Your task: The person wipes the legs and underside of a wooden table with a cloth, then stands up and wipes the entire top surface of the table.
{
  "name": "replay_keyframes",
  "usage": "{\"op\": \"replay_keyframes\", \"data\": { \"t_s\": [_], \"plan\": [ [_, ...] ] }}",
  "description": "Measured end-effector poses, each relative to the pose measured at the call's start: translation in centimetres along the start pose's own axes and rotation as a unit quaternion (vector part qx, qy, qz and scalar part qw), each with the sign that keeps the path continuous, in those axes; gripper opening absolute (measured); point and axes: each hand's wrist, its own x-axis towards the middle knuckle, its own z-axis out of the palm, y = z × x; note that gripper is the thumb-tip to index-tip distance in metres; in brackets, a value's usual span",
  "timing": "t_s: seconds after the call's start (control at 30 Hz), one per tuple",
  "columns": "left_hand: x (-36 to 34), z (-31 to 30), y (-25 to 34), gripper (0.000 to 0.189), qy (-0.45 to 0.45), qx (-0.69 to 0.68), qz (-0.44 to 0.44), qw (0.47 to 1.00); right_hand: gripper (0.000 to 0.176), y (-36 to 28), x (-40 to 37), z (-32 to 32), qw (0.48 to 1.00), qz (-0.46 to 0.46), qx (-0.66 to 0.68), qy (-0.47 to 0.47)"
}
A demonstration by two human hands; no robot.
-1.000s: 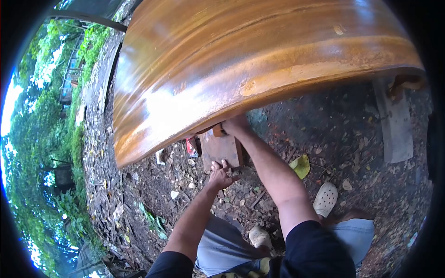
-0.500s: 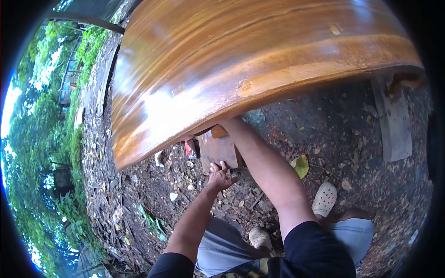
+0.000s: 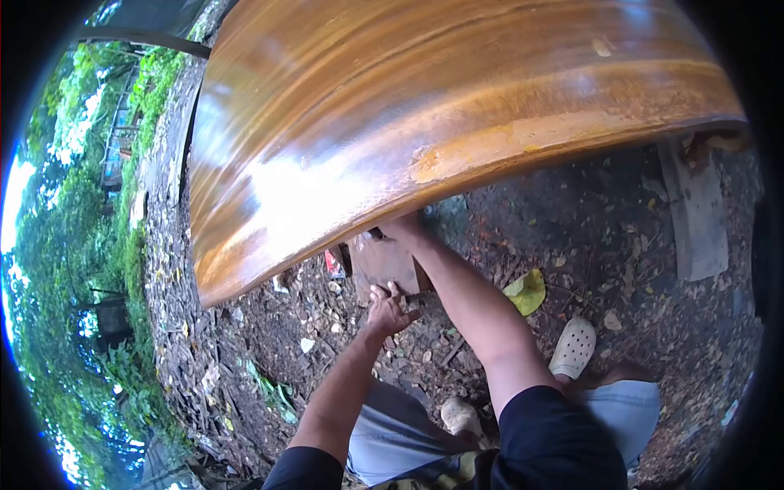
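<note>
A large glossy wooden slab (image 3: 490, 98) fills the top of the view. Beneath its near edge a wooden block (image 3: 382, 268) stands on the ground. My left hand (image 3: 390, 313) rests its fingertips on the block's near edge, with the fingers apart. My right hand (image 3: 402, 227) reaches under the slab's edge at the far end of the block; its fingers are mostly hidden, and what they touch cannot be made out.
A grey board (image 3: 701, 216) stands under the slab at the right. A red wrapper (image 3: 333, 263) lies left of the block, and a yellow leaf (image 3: 525, 291) lies to its right. Leaves and chips cover the ground around my shoes (image 3: 573, 349).
My right hand has drawn back slightly, so its back now shows below the slab's edge. The orange-brown piece seen on the block before is no longer visible.
</note>
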Motion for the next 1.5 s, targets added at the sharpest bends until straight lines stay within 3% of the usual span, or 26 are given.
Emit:
{"op": "replay_keyframes", "data": {
  "t_s": [0.2,0.3,0.4,0.5,0.53,0.63,0.67,0.7,0.77,0.8,0.87,0.93,1.03,1.13,1.23,1.33,1.43,1.5],
  "plan": [
    [0.2,-0.4,0.3,0.125,0.003,-0.005,0.002,1.000,0.020,6.7,-3.6,3.7,0.990,0.129,0.035,0.054],
    [0.4,-0.2,0.1,0.125,0.007,0.004,0.006,1.000,0.022,8.4,-5.8,3.7,0.993,0.121,0.003,0.010],
    [0.4,-0.2,0.1,0.125,0.002,0.005,0.009,1.000,0.023,9.0,-7.9,2.0,0.957,0.247,-0.094,-0.121],
    [0.2,-0.7,0.1,0.125,0.000,-0.008,0.008,1.000,0.024,8.9,-7.8,-0.6,0.923,0.298,-0.224,-0.093],
    [0.2,-0.6,0.1,0.125,0.003,-0.005,0.008,1.000,0.025,7.9,-6.4,-1.6,0.922,0.336,-0.179,-0.070],
    [0.3,-0.2,0.0,0.125,0.009,-0.002,0.003,1.000,0.024,2.1,-2.7,-3.7,0.961,0.263,0.081,0.018],
    [0.4,0.1,-0.1,0.126,0.011,-0.001,0.001,1.000,0.026,1.4,-2.2,-2.9,0.988,0.151,0.014,0.007],
    [0.5,0.2,-0.3,0.126,0.008,0.004,0.006,1.000,0.027,-0.5,-1.2,-2.2,0.991,0.109,0.065,0.038],
    [1.1,0.6,-0.8,0.128,0.002,0.016,0.018,1.000,0.030,-5.3,1.0,-1.9,0.976,0.108,0.186,0.032],
    [2.5,2.4,-2.3,0.128,0.023,0.032,0.034,0.999,0.031,-7.2,1.3,-1.9,0.955,0.150,0.254,-0.005],
    [5.2,6.3,-5.1,0.129,0.051,0.051,0.062,0.995,0.028,-9.6,1.3,-1.7,0.991,0.088,0.103,-0.020],
    [5.2,6.3,-5.1,0.129,0.055,0.043,0.075,0.995,0.019,-9.3,1.2,-0.6,0.978,0.111,0.166,-0.058],
    [4.3,4.8,-4.2,0.129,0.039,-0.022,0.112,0.993,0.018,-9.3,-1.3,-1.6,0.988,-0.006,0.152,0.007],
    [2.2,2.4,-2.1,0.128,0.027,-0.024,0.074,0.997,0.023,-7.3,-4.1,-1.4,0.992,0.078,0.096,-0.002],
    [0.2,0.0,0.0,0.126,0.019,-0.011,0.016,1.000,0.022,-2.6,-4.3,-0.2,0.998,0.004,-0.034,0.045],
    [0.2,0.3,-0.2,0.126,0.027,-0.012,0.019,0.999,0.020,2.1,-4.2,0.8,0.992,0.103,-0.065,-0.036],
    [0.3,0.5,0.0,0.125,0.028,-0.020,0.006,0.999,0.020,6.6,-6.9,2.4,0.988,0.135,-0.070,-0.039],
    [0.2,0.3,-0.2,0.123,0.022,-0.017,0.009,1.000,0.019,7.3,-9.0,2.0,0.959,0.223,-0.135,-0.108]
  ]
}}
